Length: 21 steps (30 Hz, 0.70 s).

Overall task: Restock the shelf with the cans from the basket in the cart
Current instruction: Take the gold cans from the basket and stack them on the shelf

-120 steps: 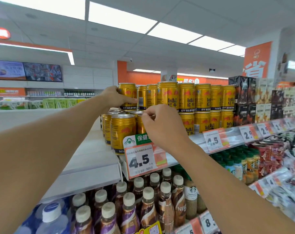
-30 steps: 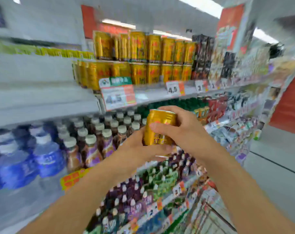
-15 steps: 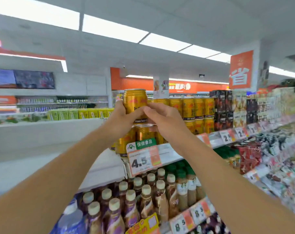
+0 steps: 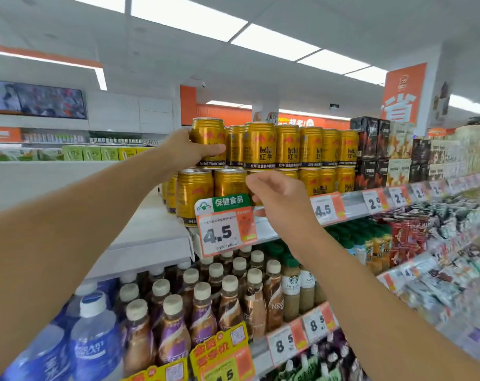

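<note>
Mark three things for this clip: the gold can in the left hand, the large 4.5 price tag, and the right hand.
gold can (image 4: 208, 133), head view, upper front of its body.
4.5 price tag (image 4: 219, 232), head view, the printed number.
right hand (image 4: 283, 199), head view, back of the hand.

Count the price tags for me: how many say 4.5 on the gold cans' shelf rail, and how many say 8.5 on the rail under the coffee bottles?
4.5 tags: 2
8.5 tags: 2
Total: 4
</note>
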Motion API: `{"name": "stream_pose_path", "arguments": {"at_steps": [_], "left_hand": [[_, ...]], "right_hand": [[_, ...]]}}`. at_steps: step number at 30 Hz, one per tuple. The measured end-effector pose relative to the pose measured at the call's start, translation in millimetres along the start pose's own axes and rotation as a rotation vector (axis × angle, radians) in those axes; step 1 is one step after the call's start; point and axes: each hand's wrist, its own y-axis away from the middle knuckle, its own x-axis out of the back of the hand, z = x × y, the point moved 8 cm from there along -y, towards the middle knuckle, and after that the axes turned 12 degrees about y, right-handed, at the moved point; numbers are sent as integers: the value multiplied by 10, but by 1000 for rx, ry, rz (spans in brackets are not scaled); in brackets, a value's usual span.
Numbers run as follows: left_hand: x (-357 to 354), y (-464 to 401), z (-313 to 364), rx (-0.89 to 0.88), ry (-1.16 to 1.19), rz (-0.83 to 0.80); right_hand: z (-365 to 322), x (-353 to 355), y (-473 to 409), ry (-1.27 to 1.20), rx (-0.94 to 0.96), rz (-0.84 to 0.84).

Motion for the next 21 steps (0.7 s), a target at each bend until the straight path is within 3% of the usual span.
{"name": "stream_pose_path", "arguments": {"at_steps": [6, 21], "left_hand": [[-93, -77, 21, 19, -55, 15], [-58, -231, 7, 82, -251, 126]], "right_hand": [[233, -60, 45, -41, -56, -4], [237, 66, 164, -45, 5, -13]]}}
